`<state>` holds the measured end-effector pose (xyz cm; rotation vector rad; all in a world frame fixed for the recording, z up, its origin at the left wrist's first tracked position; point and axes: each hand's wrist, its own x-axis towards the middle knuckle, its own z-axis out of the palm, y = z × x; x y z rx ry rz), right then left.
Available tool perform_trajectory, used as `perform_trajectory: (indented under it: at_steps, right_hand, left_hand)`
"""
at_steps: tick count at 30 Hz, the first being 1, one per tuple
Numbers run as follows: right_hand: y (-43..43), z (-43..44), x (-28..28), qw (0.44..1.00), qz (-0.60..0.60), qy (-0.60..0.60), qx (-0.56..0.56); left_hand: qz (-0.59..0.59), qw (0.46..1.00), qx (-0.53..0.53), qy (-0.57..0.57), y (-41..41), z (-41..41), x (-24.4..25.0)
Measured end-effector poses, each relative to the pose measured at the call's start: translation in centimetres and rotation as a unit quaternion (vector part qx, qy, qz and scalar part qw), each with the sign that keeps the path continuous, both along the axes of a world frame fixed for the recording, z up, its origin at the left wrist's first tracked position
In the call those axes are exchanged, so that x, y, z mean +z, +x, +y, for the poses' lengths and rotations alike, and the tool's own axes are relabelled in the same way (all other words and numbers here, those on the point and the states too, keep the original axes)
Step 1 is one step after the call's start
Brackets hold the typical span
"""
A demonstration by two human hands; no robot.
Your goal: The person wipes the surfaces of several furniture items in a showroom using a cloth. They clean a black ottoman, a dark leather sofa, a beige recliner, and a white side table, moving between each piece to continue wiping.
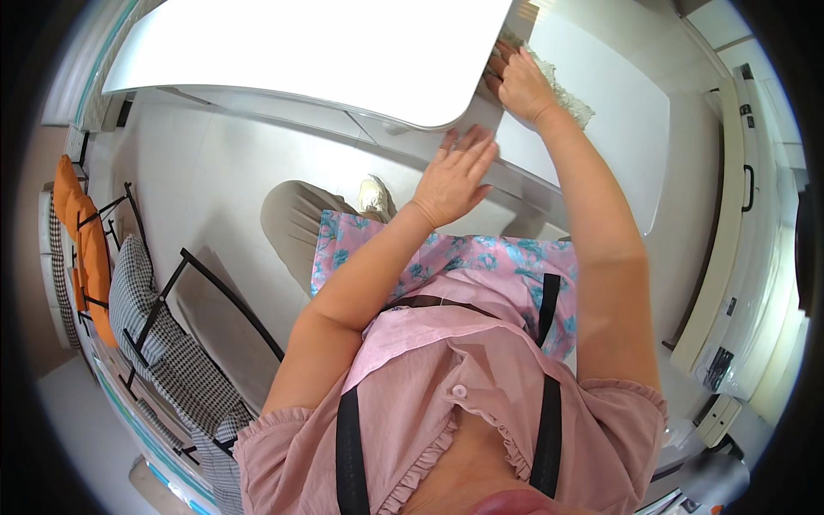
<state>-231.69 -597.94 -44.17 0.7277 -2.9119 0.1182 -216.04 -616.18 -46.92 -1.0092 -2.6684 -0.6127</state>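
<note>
My right hand (524,84) lies over a cream, rough-textured cloth (570,106) beside the edge of the white tabletop (309,51). Its fingers spread toward that edge; whether they grip the cloth cannot be told. Under the cloth and past it extends a white flat surface (618,129). Just below the tabletop's rounded corner is my left hand (454,174), palm down with fingers apart and slightly blurred. Nothing shows in it.
A black-framed folding chair (219,302) stands at left, near a houndstooth cushion (161,328) and an orange cushion (93,257). A cream panel with a black handle (748,188) lines the right side. My shoe (373,193) rests on the pale floor (212,167).
</note>
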Motion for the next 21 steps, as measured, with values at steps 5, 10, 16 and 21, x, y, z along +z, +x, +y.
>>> perform_trajectory:
  at_steps: [5, 10, 16, 21]
  right_hand:
    - [2.5, -0.7, -0.2, 0.999, 0.033, -0.018, 0.024]
    - [5.3, -2.1, 0.2, 0.997, 0.011, -0.072, 0.017]
    - [8.9, -2.8, 0.4, 0.994, 0.04, -0.102, 0.018]
    - [12.3, -0.9, -0.4, 0.978, 0.11, -0.175, -0.012]
  left_hand:
    - [0.005, 0.995, 0.098, -0.01, 0.0, -1.3, -0.3]
    - [0.014, 0.986, 0.163, -0.032, -1.1, -2.0, -0.7]
    - [0.044, 0.992, 0.111, -0.03, -2.5, -1.6, 0.3]
    - [0.021, 0.996, 0.078, -0.042, -2.8, 0.1, 0.9]
